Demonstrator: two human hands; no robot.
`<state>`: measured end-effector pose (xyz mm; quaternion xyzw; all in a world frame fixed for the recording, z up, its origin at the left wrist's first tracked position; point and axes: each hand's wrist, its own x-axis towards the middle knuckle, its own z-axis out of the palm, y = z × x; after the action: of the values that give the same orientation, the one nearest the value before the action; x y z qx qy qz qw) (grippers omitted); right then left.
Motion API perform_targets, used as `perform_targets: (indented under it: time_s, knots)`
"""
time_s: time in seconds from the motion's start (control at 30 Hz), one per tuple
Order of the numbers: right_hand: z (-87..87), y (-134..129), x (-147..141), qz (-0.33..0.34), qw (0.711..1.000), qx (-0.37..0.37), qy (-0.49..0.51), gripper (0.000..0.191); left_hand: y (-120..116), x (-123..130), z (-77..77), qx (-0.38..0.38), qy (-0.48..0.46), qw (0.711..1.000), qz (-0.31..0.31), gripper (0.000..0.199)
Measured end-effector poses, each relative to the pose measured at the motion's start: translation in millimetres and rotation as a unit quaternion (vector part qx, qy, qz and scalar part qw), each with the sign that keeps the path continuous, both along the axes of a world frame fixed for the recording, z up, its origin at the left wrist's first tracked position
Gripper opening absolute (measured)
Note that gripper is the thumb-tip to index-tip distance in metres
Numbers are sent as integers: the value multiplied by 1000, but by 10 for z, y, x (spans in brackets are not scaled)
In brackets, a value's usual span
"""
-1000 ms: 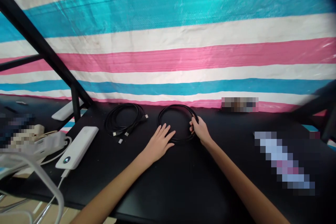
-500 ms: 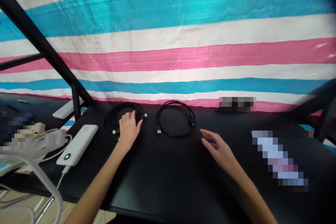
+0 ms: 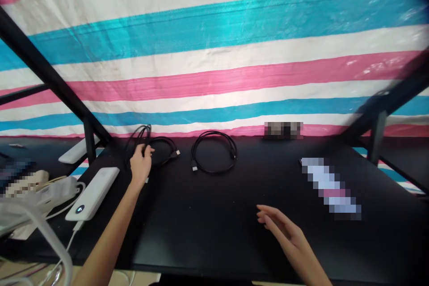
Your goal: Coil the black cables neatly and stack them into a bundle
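Observation:
My left hand (image 3: pixel 140 164) is closed on a coiled black USB cable (image 3: pixel 134 135), whose loops rise above the tabletop at the far left. Another loop of black cable (image 3: pixel 163 138) lies just right of that hand, its light plug end pointing right. A separate coiled black USB cable (image 3: pixel 214 173) rests flat in the middle, touched by neither hand. My right hand (image 3: pixel 279 225) hovers over the front right of the table, fingers loosely stretched, holding nothing.
On the black table (image 3: pixel 201 237) a white power bank (image 3: pixel 94 192) with a plugged-in cable lies left, beside a white power strip (image 3: pixel 60 190). A blurred-out flat object (image 3: pixel 330 185) is on the right, a blurred-out item (image 3: pixel 283 130) at the back. Black frame bars (image 3: pixel 56 76) flank the striped sheet (image 3: pixel 214 67).
My left hand has taken hold of cable loops and lifted them up and leftward, apart from another loop. My right hand has drawn back toward the front edge. The view has shifted slightly.

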<state>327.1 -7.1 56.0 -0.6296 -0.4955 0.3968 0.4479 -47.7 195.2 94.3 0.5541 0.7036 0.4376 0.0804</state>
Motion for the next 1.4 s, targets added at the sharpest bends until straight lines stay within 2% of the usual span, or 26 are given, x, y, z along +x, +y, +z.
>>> perform_targets:
  time_s: [0.13,0.27,0.3,0.33,0.43,0.53,0.63,0.73,0.83,0.97,1.07,1.17,1.27,1.4]
  knots:
    - [39,-31,1,23,1000,-8,-7,38,-194,62,305,120,-71,988,71,22]
    - [154,38,-145,72,997,-12,-7,35,-621,360,562,190,-107,975,35,18]
    - [213,61,-215,88,996,-11,-8,34,-757,462,592,190,-115,975,1,17]
    - [286,83,-297,105,994,-7,-9,34,-898,567,605,186,-142,970,-67,16]
    - [542,130,-570,173,985,9,-9,35,-1310,862,548,97,-135,954,-251,10]
    - [761,149,-810,210,977,42,16,40,-1632,1094,444,8,-79,933,-351,17]
    - [881,144,-978,223,969,84,71,40,-1821,1244,394,-57,-33,894,-444,25]
    - [908,105,-1066,209,968,95,104,31,-1907,1287,389,-116,-41,869,-479,32]
    - [871,23,-1069,186,969,99,129,24,-1981,1252,375,-122,-63,866,-481,37]
    - [812,-127,-968,129,969,76,196,23,-2140,1184,352,-62,-154,870,-465,34]
    - [815,-248,-818,73,962,61,255,33,-2234,1083,399,1,-275,886,-374,33]
    - [839,-370,-604,21,968,75,239,42,-2251,883,528,61,-374,888,-262,31]
    - [830,-479,-383,-19,975,97,200,43,-2223,640,686,110,-426,875,-204,29]
    - [745,-555,-179,-32,978,128,159,36,-2183,380,826,148,-502,832,-185,22]
